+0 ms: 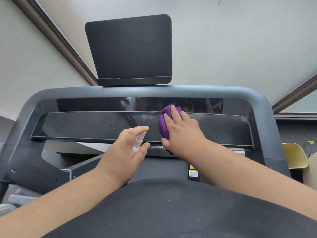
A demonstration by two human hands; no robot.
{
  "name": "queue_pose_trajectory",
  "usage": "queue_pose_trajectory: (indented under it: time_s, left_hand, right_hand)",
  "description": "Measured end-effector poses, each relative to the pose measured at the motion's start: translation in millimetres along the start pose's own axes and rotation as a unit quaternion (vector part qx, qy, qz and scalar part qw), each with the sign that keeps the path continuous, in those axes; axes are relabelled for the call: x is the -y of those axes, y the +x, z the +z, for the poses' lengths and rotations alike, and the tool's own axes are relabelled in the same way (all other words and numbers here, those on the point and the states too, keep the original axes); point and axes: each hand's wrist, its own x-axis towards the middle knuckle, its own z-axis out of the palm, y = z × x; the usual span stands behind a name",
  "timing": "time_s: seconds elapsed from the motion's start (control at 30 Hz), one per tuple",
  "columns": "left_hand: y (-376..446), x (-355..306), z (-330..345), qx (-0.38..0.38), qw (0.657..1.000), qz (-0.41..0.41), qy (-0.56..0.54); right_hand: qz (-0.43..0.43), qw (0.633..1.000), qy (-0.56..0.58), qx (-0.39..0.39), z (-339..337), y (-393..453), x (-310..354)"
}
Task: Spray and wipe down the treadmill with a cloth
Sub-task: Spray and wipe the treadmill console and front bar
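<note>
The treadmill's glossy black console panel [89, 126] spans the middle of the view inside a grey frame [248, 95]. My right hand [181, 133] lies flat with straight fingers on a bunched purple cloth [163, 124], pressing it against the panel right of centre. My left hand [127, 152] grips a small white spray bottle [139, 141], index finger over the nozzle, which points at the panel. A hazy smear shows on the upper dark strip [128, 103].
A black tablet holder [128, 48] rises above the console. Pale walls with brown trim stand behind. A yellow chair [293, 155] sits at the right. The dark deck [163, 167] lies below my arms, my black shirt fills the bottom.
</note>
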Motion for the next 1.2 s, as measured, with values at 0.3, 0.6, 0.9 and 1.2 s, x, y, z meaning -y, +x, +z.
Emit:
queue_pose_trajectory:
  time_s: [0.3,0.6,0.9,1.2]
  left_hand:
    - [-12.9,19.1,-11.0,-0.023,0.999,-0.026,-0.016]
    - [-28.8,35.2,-16.3,-0.036,0.997,-0.053,-0.033]
    - [-39.9,64.8,-32.9,-0.053,0.995,-0.064,-0.055]
    - [-46.7,116.0,-68.1,-0.068,0.993,-0.063,-0.074]
  right_hand:
    - [-0.020,0.998,-0.063,-0.003,3.4,-9.5,-9.4]
    - [-0.088,0.995,-0.055,0.009,0.8,46.8,73.0]
    - [-0.117,0.988,-0.083,0.058,-13.8,27.1,32.4]
    - [-0.084,0.993,-0.072,0.027,8.5,56.6,109.8]
